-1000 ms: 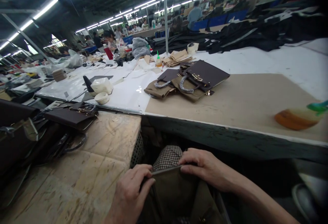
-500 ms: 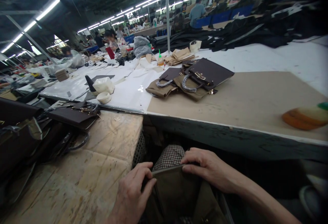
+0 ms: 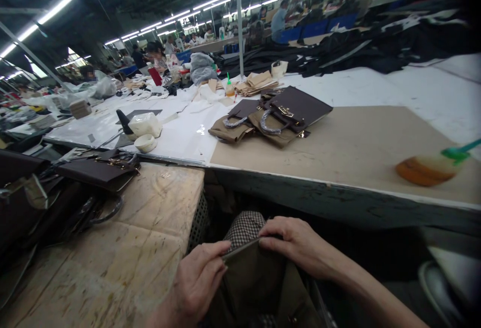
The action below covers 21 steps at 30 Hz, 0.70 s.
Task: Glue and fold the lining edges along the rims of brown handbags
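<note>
An olive-brown bag (image 3: 259, 278) lies in my lap, its top edge stretched between both hands. My left hand (image 3: 197, 278) pinches the left end of that edge between thumb and fingers. Farther right along the same edge, my right hand (image 3: 291, 243) is closed over it, thumb on the near side. The lower part of the bag runs out of the picture. Behind the edge shows black-and-white checked cloth (image 3: 246, 228) over my leg.
Dark brown handbags (image 3: 300, 107) with wrapped handles rest on a tan sheet (image 3: 361, 142). A bottle of amber liquid (image 3: 428, 170) leans at the right. More dark bags (image 3: 97, 168) lie on the worn left table (image 3: 150, 228), beside a tape roll (image 3: 145, 142).
The left thumb and fingers have closed onto the bag's edge, where they were more spread before. The view has turned slightly right, showing more of the amber bottle.
</note>
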{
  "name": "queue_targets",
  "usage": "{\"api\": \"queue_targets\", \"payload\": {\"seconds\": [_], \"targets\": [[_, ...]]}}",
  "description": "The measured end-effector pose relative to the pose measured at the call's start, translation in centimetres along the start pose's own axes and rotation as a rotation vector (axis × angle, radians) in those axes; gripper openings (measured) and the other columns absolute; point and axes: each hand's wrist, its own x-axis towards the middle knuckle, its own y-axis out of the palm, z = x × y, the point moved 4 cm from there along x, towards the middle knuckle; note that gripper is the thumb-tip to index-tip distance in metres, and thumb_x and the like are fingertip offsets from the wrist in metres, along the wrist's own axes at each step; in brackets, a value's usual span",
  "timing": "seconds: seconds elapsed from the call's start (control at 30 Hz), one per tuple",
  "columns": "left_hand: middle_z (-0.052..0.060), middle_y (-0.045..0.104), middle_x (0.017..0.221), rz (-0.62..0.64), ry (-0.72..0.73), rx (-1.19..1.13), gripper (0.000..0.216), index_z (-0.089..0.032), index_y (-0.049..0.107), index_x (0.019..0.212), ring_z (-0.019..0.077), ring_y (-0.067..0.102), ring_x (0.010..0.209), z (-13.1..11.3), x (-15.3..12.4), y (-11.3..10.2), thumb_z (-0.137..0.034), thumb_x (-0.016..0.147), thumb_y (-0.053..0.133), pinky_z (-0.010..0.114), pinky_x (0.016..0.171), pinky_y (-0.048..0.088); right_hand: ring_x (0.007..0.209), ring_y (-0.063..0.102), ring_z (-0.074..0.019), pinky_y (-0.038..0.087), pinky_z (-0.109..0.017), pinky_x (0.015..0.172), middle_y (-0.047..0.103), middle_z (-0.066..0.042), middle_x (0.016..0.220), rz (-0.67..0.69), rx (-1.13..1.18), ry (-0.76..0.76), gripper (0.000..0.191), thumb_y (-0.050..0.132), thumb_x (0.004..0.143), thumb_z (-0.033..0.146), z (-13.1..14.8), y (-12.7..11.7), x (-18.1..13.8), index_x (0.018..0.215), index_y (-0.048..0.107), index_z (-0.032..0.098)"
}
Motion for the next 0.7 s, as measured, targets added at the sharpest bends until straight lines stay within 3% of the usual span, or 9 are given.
{"api": "queue_targets", "payload": {"seconds": [0.1, 0.2, 0.33, 0.43, 0.57, 0.7], "targets": [[0.014, 0.066, 0.123, 0.073, 0.040, -0.057, 0.038, -0.013, 0.052, 0.133, 0.0214, 0.061, 0.116, 0.2, 0.1, -0.2, -0.005, 0.095, 0.050, 0.031, 0.097, 0.055, 0.089, 0.067, -0.0209, 0.042, -0.030, 0.077, 0.075, 0.002, 0.091, -0.002, -0.030, 0.011, 0.015, 0.062, 0.091, 0.031, 0.1, 0.4, 0.3, 0.090, 0.076, 0.031], [0.013, 0.065, 0.123, 0.180, -0.002, -0.129, 0.041, -0.015, 0.046, 0.139, 0.0211, 0.060, 0.119, 0.4, 0.3, -0.2, -0.007, 0.098, 0.045, 0.032, 0.099, 0.054, 0.087, 0.066, -0.0220, 0.042, -0.032, 0.076, 0.075, 0.001, 0.089, -0.008, -0.063, 0.005, 0.016, 0.060, 0.092, 0.031, 0.1, 0.8, 0.6, 0.092, 0.076, 0.031], [0.014, 0.061, 0.127, 0.152, -0.102, -0.163, 0.023, -0.016, 0.059, 0.111, 0.0211, 0.061, 0.117, 0.4, 0.1, -0.2, -0.005, 0.096, 0.047, 0.031, 0.098, 0.054, 0.089, 0.064, -0.0224, 0.044, -0.033, 0.077, 0.072, -0.001, 0.092, -0.045, -0.115, -0.045, 0.014, 0.060, 0.093, 0.028, 0.4, 0.8, 0.5, 0.095, 0.074, 0.030], [0.012, 0.061, 0.127, 0.044, -0.247, -0.172, 0.016, -0.018, 0.059, 0.092, 0.0192, 0.064, 0.111, 1.0, -0.7, 0.1, -0.007, 0.095, 0.048, 0.028, 0.095, 0.054, 0.094, 0.061, -0.0224, 0.043, -0.039, 0.088, 0.070, -0.003, 0.101, -0.079, -0.178, -0.222, 0.020, 0.056, 0.092, 0.016, 1.8, 0.6, 0.2, 0.106, 0.067, 0.025], [0.010, 0.062, 0.127, -0.003, -0.334, -0.149, 0.011, -0.020, 0.060, 0.091, 0.0203, 0.064, 0.113, 1.6, -1.8, 0.4, -0.011, 0.093, 0.054, 0.030, 0.096, 0.054, 0.102, 0.057, -0.0211, 0.044, -0.036, 0.091, 0.064, -0.005, 0.116, -0.021, -0.208, -0.450, 0.029, 0.048, 0.094, 0.008, 4.0, 0.8, 0.1, 0.118, 0.058, 0.022], [0.011, 0.061, 0.129, 0.002, -0.359, -0.151, 0.011, -0.020, 0.060, 0.092, 0.0218, 0.061, 0.119, 1.6, -1.9, 0.1, -0.010, 0.092, 0.055, 0.033, 0.099, 0.052, 0.094, 0.059, -0.0195, 0.047, -0.030, 0.080, 0.064, -0.004, 0.110, 0.071, -0.276, -0.473, 0.020, 0.053, 0.095, 0.013, 5.0, 1.8, 1.0, 0.111, 0.059, 0.023]]}}
